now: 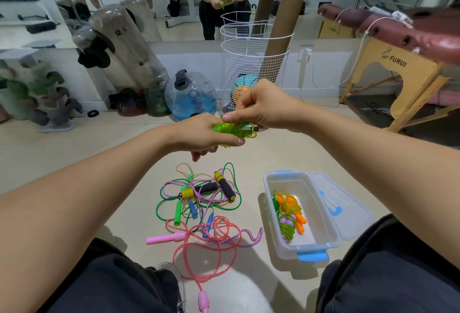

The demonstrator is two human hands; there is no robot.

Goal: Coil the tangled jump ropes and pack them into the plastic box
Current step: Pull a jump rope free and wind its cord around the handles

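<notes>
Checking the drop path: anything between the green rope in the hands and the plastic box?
Nothing visible blocks it. Both hands, left and right, hold the green rope above the floor. The box sits open, its lid beside it, with coiled ropes at one side and bare room left.

Both forearms are bare from the near edge out to the left hand [201, 136] and right hand [261, 108]; no sleeves, watch or rings show. Dark, near-black trousers [104, 285] cover both legs at the near left and near right.
</notes>
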